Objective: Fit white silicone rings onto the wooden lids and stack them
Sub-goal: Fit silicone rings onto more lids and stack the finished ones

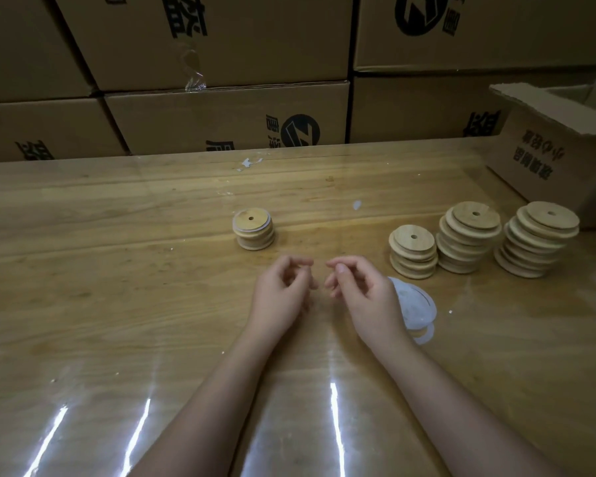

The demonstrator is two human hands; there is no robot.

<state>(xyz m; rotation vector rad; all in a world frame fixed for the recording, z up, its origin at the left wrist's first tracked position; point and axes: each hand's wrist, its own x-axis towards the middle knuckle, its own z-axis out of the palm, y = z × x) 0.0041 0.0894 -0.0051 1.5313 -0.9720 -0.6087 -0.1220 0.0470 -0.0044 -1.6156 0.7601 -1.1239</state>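
Note:
A short stack of wooden lids (253, 229) with white rings around them stands at the table's middle. To the right stand three taller stacks of bare wooden lids (413, 251), (468, 237), (539, 239). A pile of white silicone rings (418, 309) lies flat on the table, partly hidden behind my right wrist. My left hand (283, 292) and my right hand (362, 292) hover side by side in front of the ringed stack. Their fingers are loosely curled, the fingertips almost meet, and I see nothing held between them.
An open cardboard box (561, 156) sits at the table's far right corner, just behind the lid stacks. A wall of stacked cartons (227, 111) closes off the back edge. The wooden table (117, 270) is covered with a glossy clear sheet.

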